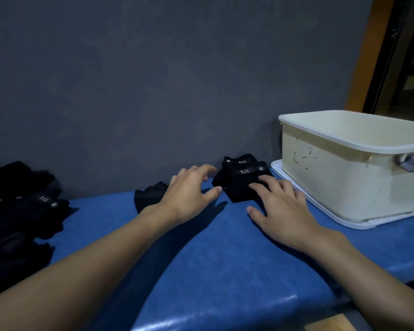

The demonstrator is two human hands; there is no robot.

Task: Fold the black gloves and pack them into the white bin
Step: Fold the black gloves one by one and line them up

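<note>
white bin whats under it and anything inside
The white bin stands on a flat white tray on the blue table. Only its upper inner wall shows; the near wall hides its floor, so contents cannot be told.

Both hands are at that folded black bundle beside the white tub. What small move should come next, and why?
Probably grip the folded black fabric gloves with both hands and lift them. The right hand rests its fingers on them, the left hand hovers open beside them, and the open white plastic bin stands right next to them.
</note>
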